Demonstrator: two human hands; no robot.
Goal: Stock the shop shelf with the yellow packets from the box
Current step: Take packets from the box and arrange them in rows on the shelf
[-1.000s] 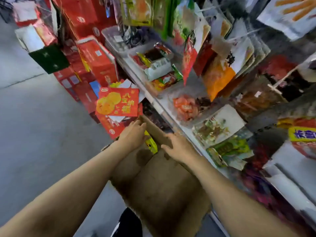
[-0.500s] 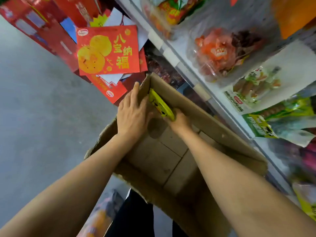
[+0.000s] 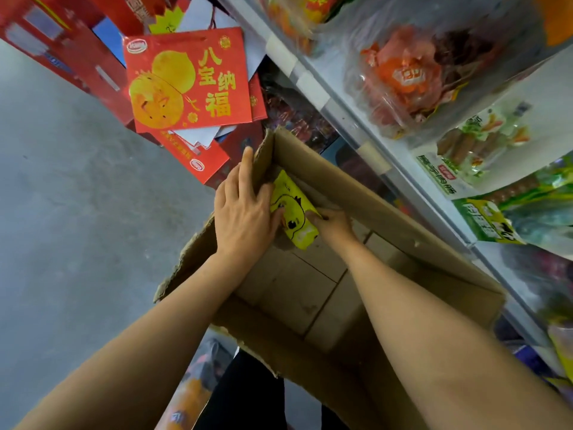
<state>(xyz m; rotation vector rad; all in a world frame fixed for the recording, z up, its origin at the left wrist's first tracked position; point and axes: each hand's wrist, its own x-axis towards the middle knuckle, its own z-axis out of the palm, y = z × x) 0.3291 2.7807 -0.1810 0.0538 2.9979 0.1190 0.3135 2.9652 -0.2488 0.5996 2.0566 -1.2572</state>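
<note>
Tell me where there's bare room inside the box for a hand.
The cardboard box floor is bare from the near wall up to the yellow packet. The far left corner is crowded: left hand, right hand and packet together.

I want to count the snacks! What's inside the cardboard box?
One yellow packet stands against the far corner of the cardboard box, between the left hand and right hand. The rest shows bare cardboard bottom. The arms cover part of it, so more could hide there.
</note>
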